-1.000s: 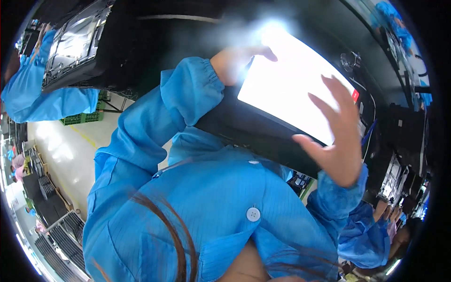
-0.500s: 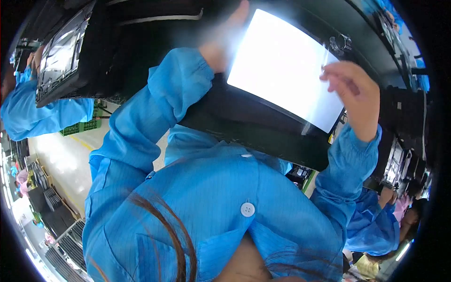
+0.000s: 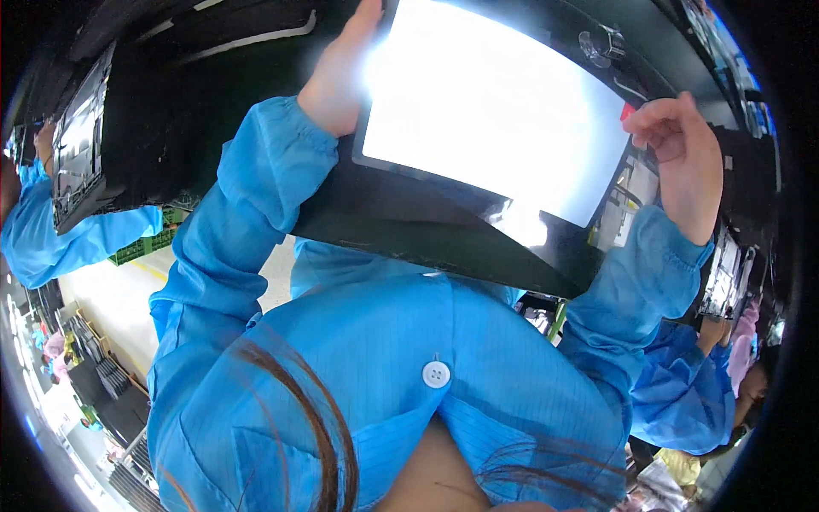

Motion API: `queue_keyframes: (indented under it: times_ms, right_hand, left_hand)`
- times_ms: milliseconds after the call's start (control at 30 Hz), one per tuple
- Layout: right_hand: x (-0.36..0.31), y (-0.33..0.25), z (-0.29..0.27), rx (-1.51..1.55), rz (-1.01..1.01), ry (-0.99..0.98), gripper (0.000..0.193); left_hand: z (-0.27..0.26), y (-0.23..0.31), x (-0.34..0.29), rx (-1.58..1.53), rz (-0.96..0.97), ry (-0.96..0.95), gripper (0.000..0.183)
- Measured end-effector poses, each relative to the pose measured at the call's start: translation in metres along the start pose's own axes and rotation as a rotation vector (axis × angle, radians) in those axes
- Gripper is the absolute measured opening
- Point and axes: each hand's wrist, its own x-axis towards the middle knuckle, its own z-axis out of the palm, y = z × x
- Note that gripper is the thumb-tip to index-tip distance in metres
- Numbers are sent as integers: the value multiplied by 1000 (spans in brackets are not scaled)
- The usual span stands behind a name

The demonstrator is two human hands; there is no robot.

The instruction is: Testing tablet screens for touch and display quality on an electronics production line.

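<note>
A glowing white rectangular panel (image 3: 495,111) with a thin dark border lies tilted over a dark work surface (image 3: 409,213) in front of me. My left hand (image 3: 339,81) grips its left edge; glare hides part of the fingers. At the panel's right edge my right hand (image 3: 685,158) is closed, with thumb and fingertips pinched at a small red tab (image 3: 628,112). Whether the tab belongs to the panel or to a film on it, I cannot tell. A bright reflection (image 3: 519,224) shows just below the panel's lower edge.
Beyond the panel's far right edge lies a small clear plastic piece (image 3: 601,44). A dark-framed screen unit (image 3: 81,136) stands at the left, with a co-worker's blue sleeve (image 3: 77,235) beside it and a green crate (image 3: 149,243) below. Another blue-sleeved person (image 3: 682,392) works at the right.
The panel and my left hand have shifted left. My right hand has moved right, from over the panel's face to its right edge, and the red tab now shows at its fingertips.
</note>
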Motion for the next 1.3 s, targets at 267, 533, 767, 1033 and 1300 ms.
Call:
queue_keyframes:
  times_ms: [267,533,767,1033,1300]
  right_hand:
    - [-21,-24,13,-562,20,9,15]
    - [-21,-31,16,-683,-2,-370,16]
    - [-9,-20,49,-1160,-428,-41,22]
    - [14,0,98,-1254,-635,-174,25]
    - [7,13,25,-519,-815,165,47]
  left_hand:
    - [9,-12,-7,261,119,271,67]
    - [-30,-18,-4,324,204,41,27]
    - [5,-7,-13,435,110,7,74]
    - [3,-4,-13,573,114,-65,81]
    - [7,-4,-13,482,122,-17,77]
